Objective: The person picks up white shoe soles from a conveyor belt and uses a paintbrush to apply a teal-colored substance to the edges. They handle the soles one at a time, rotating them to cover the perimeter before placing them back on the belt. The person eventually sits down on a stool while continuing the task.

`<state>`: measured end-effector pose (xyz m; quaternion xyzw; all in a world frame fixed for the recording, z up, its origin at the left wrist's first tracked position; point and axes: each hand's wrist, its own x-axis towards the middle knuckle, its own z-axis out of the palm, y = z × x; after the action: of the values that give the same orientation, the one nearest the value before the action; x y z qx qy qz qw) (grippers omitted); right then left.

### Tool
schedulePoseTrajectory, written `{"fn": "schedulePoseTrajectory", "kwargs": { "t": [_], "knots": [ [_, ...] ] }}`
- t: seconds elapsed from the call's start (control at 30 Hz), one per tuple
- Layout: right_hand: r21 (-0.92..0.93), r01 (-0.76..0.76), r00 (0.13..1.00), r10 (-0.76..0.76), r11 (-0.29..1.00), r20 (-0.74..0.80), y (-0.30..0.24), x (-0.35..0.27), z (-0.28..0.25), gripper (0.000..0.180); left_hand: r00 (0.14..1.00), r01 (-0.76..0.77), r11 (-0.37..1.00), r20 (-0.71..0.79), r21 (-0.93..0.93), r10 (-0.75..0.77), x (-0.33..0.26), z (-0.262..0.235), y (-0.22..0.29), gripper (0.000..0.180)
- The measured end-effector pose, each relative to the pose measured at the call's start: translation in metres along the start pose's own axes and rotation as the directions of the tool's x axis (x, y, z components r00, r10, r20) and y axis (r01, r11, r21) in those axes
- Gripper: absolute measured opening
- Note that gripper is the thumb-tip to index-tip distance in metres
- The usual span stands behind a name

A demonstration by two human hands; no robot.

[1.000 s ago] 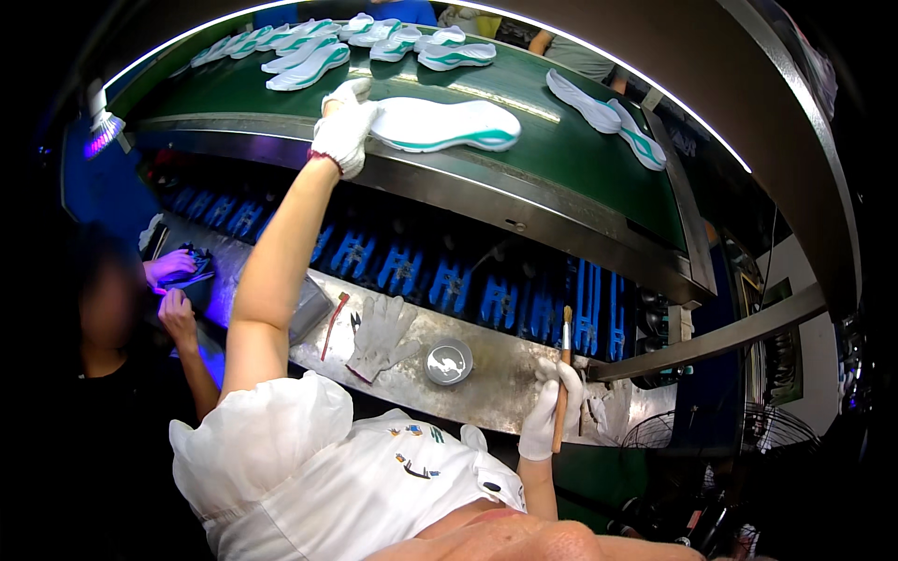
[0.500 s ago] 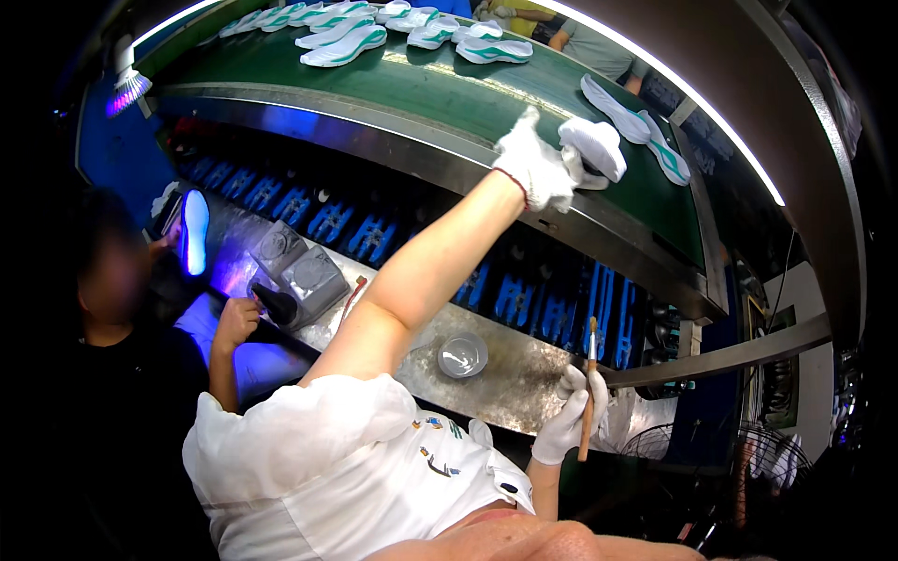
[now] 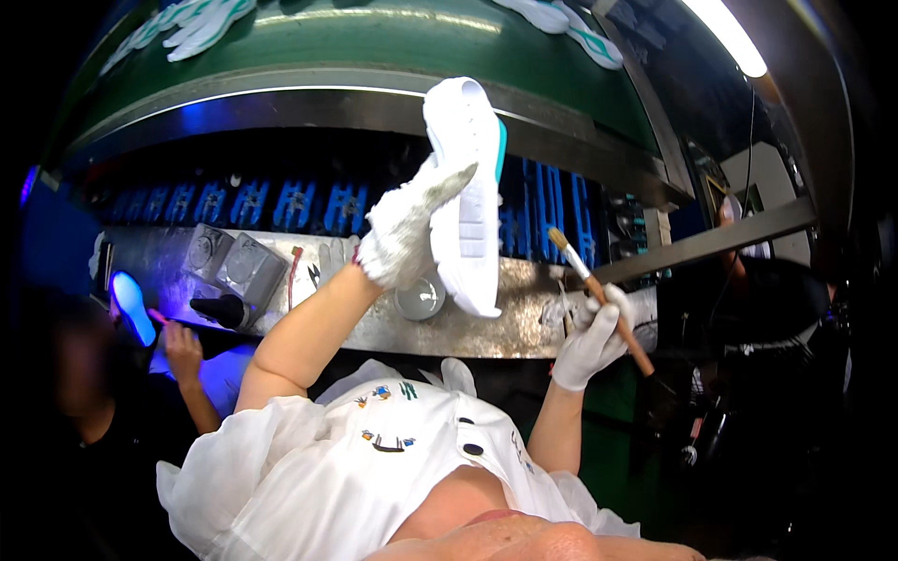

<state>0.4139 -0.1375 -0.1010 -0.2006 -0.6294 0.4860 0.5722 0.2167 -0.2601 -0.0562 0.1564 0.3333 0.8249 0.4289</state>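
My left hand [image 3: 404, 229], in a white knit glove soiled at the thumb, grips a white shoe sole [image 3: 475, 234] with teal along one edge. The sole stands nearly upright before me, above the metal workbench, its ribbed face toward me. To the right, my gloved right hand [image 3: 597, 341] is closed round the wooden handle of a paint brush [image 3: 603, 290]. Its pale bristles point up and to the left, apart from the sole. A see-through bowl [image 3: 421, 299] with some liquid rests on the bench, partly hidden behind my left glove.
Beyond the bench [image 3: 524, 327] runs a green conveyor belt [image 3: 355, 51] carrying several white-and-teal soles. Grey blocks [image 3: 251, 271] and a black tool [image 3: 220, 310] are at the left. There another person's hand [image 3: 182, 351] is near a blue-lit sole [image 3: 133, 307]. A metal bar [image 3: 720, 241] slants at the right.
My left hand has drawn back from the conveyor belt toward me with the sole, which now stands upright. My right hand has risen, tilting the brush to the left. The view has shifted.
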Motion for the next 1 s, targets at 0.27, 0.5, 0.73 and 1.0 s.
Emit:
{"fn": "schedulePoseTrajectory", "kwargs": {
  "t": [0.27,0.5,0.73,1.0],
  "knots": [
    [-0.052,0.039,0.976,-0.027,0.998,0.215,-0.031,0.014,0.035,0.017,0.998,0.053,0.951,-0.049,0.305,-0.04,-0.04,-0.016,-0.017,0.065],
    [-0.107,0.013,0.937,0.025,0.994,0.347,-0.037,0.018,0.046,0.013,0.997,0.076,0.931,-0.034,0.356,-0.069,-0.055,-0.017,-0.016,0.073],
    [-0.153,0.125,0.916,-0.055,0.98,0.396,-0.046,0.033,0.054,0.012,0.996,0.088,0.949,-0.032,0.302,-0.082,-0.067,-0.021,-0.023,0.077],
    [-0.146,0.085,0.929,-0.026,0.986,0.369,-0.044,0.048,0.066,0.011,0.993,0.107,0.944,0.014,0.313,-0.117,-0.071,-0.029,-0.027,0.072]
  ]
}}
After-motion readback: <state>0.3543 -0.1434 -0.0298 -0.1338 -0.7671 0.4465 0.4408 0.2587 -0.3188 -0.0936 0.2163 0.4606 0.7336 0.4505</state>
